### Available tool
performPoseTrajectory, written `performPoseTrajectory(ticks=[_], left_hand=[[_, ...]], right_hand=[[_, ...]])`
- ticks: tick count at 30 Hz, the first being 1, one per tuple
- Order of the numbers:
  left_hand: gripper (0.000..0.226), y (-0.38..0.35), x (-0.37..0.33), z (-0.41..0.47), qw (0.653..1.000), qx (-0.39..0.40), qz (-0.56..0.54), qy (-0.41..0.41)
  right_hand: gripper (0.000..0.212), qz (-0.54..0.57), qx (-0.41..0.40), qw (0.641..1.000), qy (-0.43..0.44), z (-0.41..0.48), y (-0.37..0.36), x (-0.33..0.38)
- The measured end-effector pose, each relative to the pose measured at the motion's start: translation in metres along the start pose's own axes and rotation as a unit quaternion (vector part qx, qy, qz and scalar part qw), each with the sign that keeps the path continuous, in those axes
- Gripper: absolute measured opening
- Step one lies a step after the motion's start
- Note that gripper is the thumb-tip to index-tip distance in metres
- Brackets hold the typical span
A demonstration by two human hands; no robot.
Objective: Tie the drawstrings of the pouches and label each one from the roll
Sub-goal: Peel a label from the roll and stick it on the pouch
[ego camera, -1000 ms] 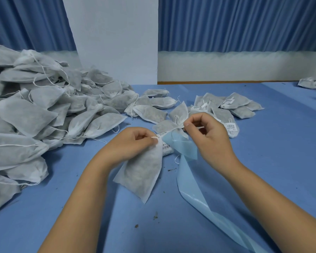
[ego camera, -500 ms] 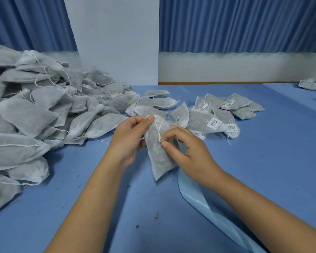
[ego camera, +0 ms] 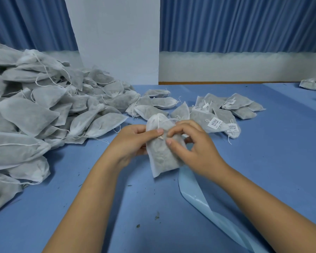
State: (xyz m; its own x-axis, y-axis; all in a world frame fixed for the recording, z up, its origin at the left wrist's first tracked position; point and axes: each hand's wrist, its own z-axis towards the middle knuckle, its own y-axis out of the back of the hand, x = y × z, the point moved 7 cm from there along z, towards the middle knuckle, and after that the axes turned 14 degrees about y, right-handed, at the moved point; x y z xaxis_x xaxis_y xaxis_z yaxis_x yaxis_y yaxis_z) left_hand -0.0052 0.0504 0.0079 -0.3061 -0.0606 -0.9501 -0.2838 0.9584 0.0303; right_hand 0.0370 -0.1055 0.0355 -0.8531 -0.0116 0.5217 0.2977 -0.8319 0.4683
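Gripping pouch (ego camera: pixel 162 157) in left hand (ego camera: pixel 133 141), pinching its string (ego camera: pixel 159 123) with right hand (ego camera: pixel 195 148). Cannot make out how it is tied. Below pouch, blue strip (ego camera: pixel 192 190) cut off at the edge.

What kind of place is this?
Probably a small packing workshop: a big heap of pouches, a smaller labelled pile, and a backing strip, all on a blue table.
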Motion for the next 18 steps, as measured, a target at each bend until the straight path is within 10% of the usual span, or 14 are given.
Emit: performPoseTrajectory(ticks=[10,18], left_hand=[[0.006,0.029,0.033,0.022,0.979,-0.01,-0.134,0.154],[0.016,0.008,0.046,0.029,0.959,0.073,-0.204,0.183]], right_hand=[[0.027,-0.022,-0.001,0.972,-0.233,-0.002,0.004,-0.08],[0.032,0.049,0.06,0.965,-0.25,-0.013,-0.009,-0.076]])
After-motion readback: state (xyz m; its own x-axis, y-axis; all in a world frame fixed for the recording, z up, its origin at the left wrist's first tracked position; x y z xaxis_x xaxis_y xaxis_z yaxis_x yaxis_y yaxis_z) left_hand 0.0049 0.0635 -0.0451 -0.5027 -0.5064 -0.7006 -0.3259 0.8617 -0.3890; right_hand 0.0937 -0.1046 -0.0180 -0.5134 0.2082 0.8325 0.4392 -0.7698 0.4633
